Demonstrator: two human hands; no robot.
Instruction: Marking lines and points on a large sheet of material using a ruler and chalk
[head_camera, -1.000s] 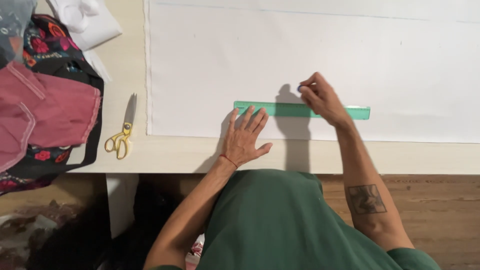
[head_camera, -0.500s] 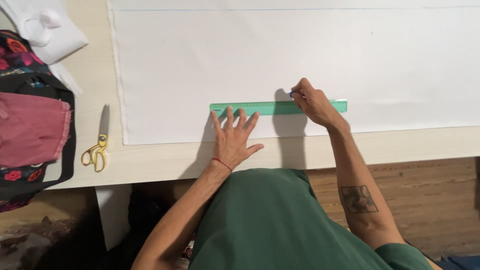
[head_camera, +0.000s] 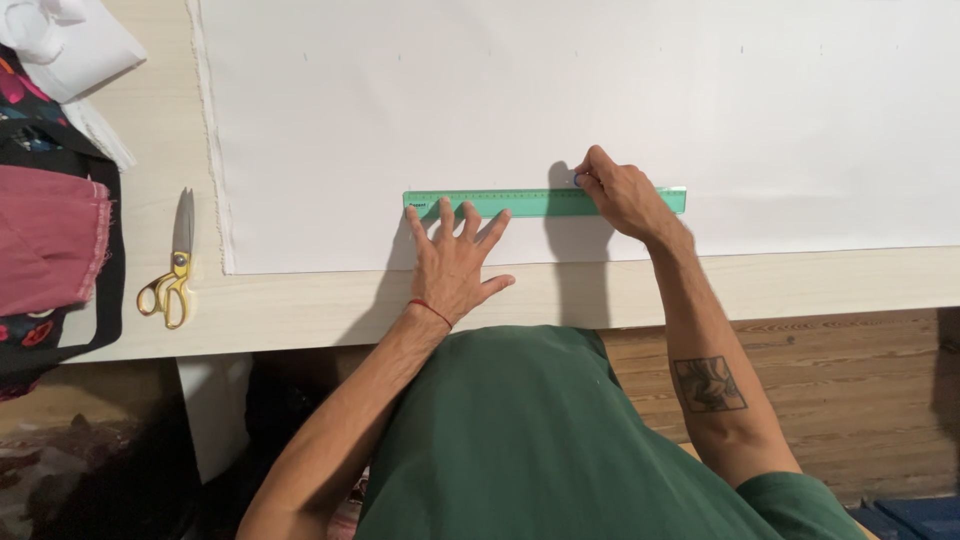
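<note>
Head view: left hand (head_camera: 452, 262) flat, fingers spread, pressing green ruler (head_camera: 520, 202) on white fabric (head_camera: 600, 100), counter (head_camera: 300, 300) centre. Right hand (head_camera: 622, 195) pinched on small marker at ruler edge. Yellow scissors (head_camera: 172, 270) at 9 o'clock.

Packages, labels, signs, screens — none in view. Nothing boxed, wrapped or tagged lies on the worktop, and no display or notice appears anywhere in the head view — entry closed without items.
</note>
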